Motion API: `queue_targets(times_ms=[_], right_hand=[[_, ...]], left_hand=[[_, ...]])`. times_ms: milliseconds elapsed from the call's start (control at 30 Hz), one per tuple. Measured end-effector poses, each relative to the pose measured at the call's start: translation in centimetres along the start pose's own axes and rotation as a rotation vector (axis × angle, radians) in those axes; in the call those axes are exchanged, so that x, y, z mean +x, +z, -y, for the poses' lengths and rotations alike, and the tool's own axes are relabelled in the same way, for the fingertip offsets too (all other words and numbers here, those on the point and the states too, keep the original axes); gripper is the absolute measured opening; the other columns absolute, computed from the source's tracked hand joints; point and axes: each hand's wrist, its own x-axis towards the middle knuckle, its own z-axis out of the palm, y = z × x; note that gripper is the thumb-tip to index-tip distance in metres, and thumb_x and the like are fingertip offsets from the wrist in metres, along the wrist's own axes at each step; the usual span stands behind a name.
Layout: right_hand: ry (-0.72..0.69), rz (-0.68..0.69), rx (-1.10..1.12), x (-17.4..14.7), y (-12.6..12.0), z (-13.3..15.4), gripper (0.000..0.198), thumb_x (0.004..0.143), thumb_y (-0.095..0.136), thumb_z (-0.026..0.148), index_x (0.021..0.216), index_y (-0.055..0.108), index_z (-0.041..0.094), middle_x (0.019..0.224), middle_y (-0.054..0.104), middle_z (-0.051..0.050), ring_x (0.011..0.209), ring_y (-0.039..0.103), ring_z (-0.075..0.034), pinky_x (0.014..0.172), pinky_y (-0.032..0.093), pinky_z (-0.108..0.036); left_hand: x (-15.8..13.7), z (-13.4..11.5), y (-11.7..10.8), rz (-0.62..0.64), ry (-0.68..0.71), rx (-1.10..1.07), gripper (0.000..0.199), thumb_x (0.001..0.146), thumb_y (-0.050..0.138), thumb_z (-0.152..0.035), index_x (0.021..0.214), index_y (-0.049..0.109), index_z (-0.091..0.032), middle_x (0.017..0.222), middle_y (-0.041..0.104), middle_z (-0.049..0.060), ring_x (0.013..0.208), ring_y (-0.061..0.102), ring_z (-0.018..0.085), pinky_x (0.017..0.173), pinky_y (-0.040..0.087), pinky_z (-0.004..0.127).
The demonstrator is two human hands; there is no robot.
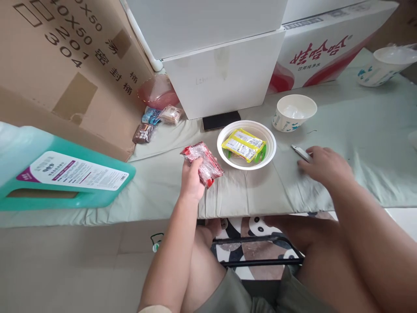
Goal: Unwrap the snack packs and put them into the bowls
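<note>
My left hand (193, 179) is closed round a red packet with clear, shiny plastic (206, 163), the thumb lying across it, just left of the white bowl. My right hand (329, 167) grips a small silver nail clipper (301, 153) between thumb and fingers, low over the cloth. Between the two hands stands the round white bowl (272, 152). In it lies a yellow-edged packet (245, 144), with a bit of green packet (260, 154) showing beneath. A white paper tub with blue print (289, 119) is behind my right hand.
A flat black object (221, 121) lies before the white box (224, 74). Small snack packets (143, 132) and a pink clear bowl (158, 92) sit by the tall carton (74, 78). A big green jug (74, 174) is at left; another paper tub (384, 65) is far right.
</note>
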Motion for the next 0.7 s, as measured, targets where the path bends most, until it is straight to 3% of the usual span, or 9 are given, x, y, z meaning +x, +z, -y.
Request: queue_targets(times_ms=[100, 200, 267, 367, 400, 467, 533, 600, 700], right_hand=[[-0.05, -0.056, 0.067, 0.2, 0.6, -0.9, 0.018, 0.085, 0.054, 0.029, 0.096, 0.064, 0.019, 0.096, 0.066, -0.017, 0.092, 0.06, -0.033, 0.07, 0.04, -0.04], [0.052, -0.156, 0.25, -0.5, 0.1, -0.3, 0.01, 0.082, 0.059, 0.029, 0.089, 0.058, 0.022, 0.084, 0.064, -0.009, 0.075, 0.056, -0.025, 0.066, 0.037, -0.038], [0.101, -0.265, 0.54, -1.3, -0.6, 1.1, 0.013, 0.084, 0.057, 0.031, 0.095, 0.055, 0.023, 0.079, 0.064, -0.005, 0.066, 0.055, -0.02, 0.063, 0.038, -0.036], [-0.037, -0.344, 1.146, -3.5, -1.0, 4.2, 0.013, 0.088, 0.053, 0.03, 0.099, 0.05, 0.025, 0.067, 0.058, 0.002, 0.051, 0.049, -0.014, 0.052, 0.037, -0.029], [-0.12, -0.295, 1.306, -4.5, -0.8, 5.3, 0.012, 0.088, 0.054, 0.031, 0.098, 0.049, 0.026, 0.062, 0.054, 0.005, 0.046, 0.045, -0.012, 0.047, 0.034, -0.027], [-0.256, -0.051, 1.477, -6.7, 0.1, 7.4, 0.013, 0.091, 0.054, 0.036, 0.098, 0.051, 0.025, 0.055, 0.047, 0.008, 0.04, 0.037, -0.01, 0.041, 0.027, -0.024], [-0.323, 0.29, 1.505, -9.0, 1.1, 9.3, 0.024, 0.094, 0.052, 0.046, 0.094, 0.054, 0.023, 0.053, 0.043, 0.008, 0.039, 0.034, -0.008, 0.04, 0.023, -0.022], [-0.358, 0.547, 1.474, -11.0, 2.0, 10.8, 0.036, 0.094, 0.05, 0.056, 0.085, 0.054, 0.021, 0.051, 0.041, 0.007, 0.04, 0.033, -0.008, 0.04, 0.023, -0.022], [-0.387, 0.698, 1.409, -12.6, 2.3, 12.4, 0.046, 0.092, 0.048, 0.065, 0.078, 0.05, 0.021, 0.051, 0.044, 0.006, 0.041, 0.037, -0.008, 0.04, 0.028, -0.022]], left_hand=[[0.2, -0.1, 0.0, -0.015, -0.026, -0.037, 0.04, 0.067, 0.077, -0.034, 0.101, 0.062, -0.02, 0.087, 0.074, 0.003, 0.081, 0.075, 0.024, 0.08, 0.059, 0.041], [0.2, -0.4, 0.2, -0.011, -0.056, -0.07, 0.042, 0.067, 0.079, -0.038, 0.099, 0.064, -0.017, 0.086, 0.074, 0.005, 0.079, 0.074, 0.024, 0.079, 0.059, 0.04], [0.2, -0.5, 0.2, -0.001, -0.061, -0.083, 0.043, 0.068, 0.08, -0.041, 0.1, 0.065, -0.016, 0.088, 0.074, 0.006, 0.08, 0.074, 0.024, 0.079, 0.059, 0.04], [0.0, -0.3, 0.2, 0.006, -0.058, -0.08, 0.046, 0.068, 0.08, -0.043, 0.102, 0.066, -0.016, 0.092, 0.075, 0.008, 0.084, 0.074, 0.025, 0.08, 0.058, 0.039], [-0.2, -0.1, 0.2, 0.003, -0.049, -0.065, 0.045, 0.068, 0.08, -0.044, 0.101, 0.067, -0.017, 0.092, 0.076, 0.008, 0.084, 0.074, 0.025, 0.08, 0.058, 0.039], [-0.5, 0.4, 0.2, -0.007, -0.01, -0.001, 0.043, 0.069, 0.079, -0.046, 0.098, 0.068, -0.016, 0.088, 0.075, 0.007, 0.081, 0.073, 0.024, 0.076, 0.057, 0.036], [-0.9, 0.9, 0.3, -0.02, 0.055, 0.114, 0.038, 0.073, 0.076, -0.048, 0.091, 0.069, -0.016, 0.08, 0.073, 0.005, 0.073, 0.07, 0.02, 0.069, 0.055, 0.03], [-1.5, 1.3, 0.5, -0.016, 0.127, 0.254, 0.034, 0.078, 0.074, -0.049, 0.085, 0.07, -0.016, 0.074, 0.071, 0.002, 0.066, 0.066, 0.016, 0.063, 0.051, 0.026], [-2.5, 1.5, 1.1, 0.043, 0.22, 0.417, 0.033, 0.084, 0.069, -0.049, 0.083, 0.071, -0.016, 0.074, 0.071, 0.002, 0.068, 0.065, 0.016, 0.063, 0.049, 0.024]])
